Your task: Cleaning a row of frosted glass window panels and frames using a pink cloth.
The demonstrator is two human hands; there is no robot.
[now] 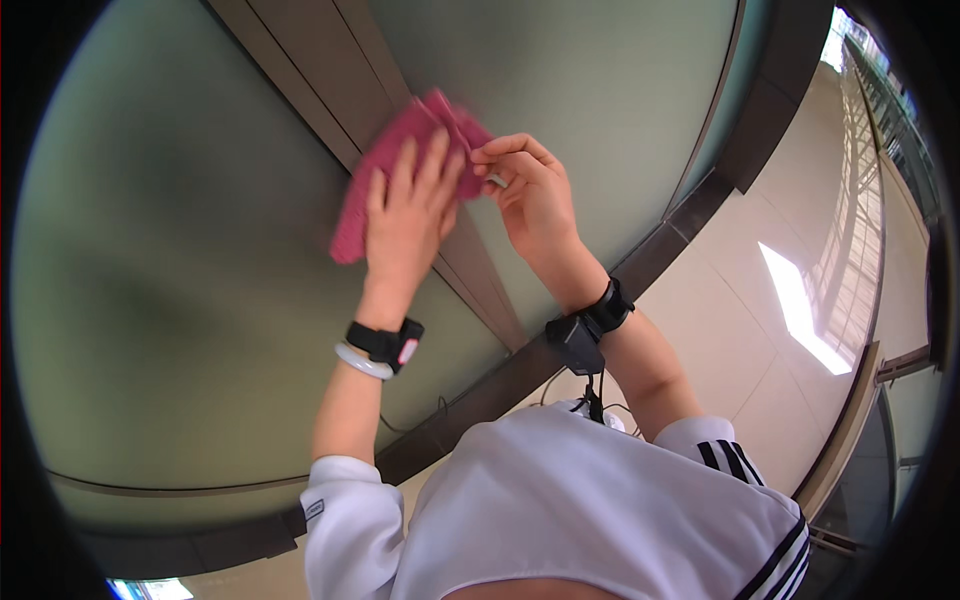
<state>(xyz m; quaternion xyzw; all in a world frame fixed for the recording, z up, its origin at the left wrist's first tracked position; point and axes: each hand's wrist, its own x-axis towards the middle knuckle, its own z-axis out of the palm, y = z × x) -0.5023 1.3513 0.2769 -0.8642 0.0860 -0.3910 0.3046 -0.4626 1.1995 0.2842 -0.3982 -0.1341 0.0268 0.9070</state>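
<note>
A folded pink cloth [352, 217] lies against a brown metal frame strip [322, 67] between two frosted glass panels. Spread over the cloth is my left hand [420, 187], its fingers apart and somewhat blurred. My right hand [529, 180] pinches the cloth's right edge between thumb and fingers. A white bangle [364, 362] and a black strapped device [386, 343] circle the left wrist. Around the right wrist is a black band [611, 307] with a black box-shaped device [576, 343] and cables.
Frosted glass panels stand left [172, 285] and right [600, 97] of the strip. Dark skirting [660, 247] runs along their foot. A beige tiled floor [720, 322] extends to the right, bearing a bright reflection. Thin cables hang near the skirting.
</note>
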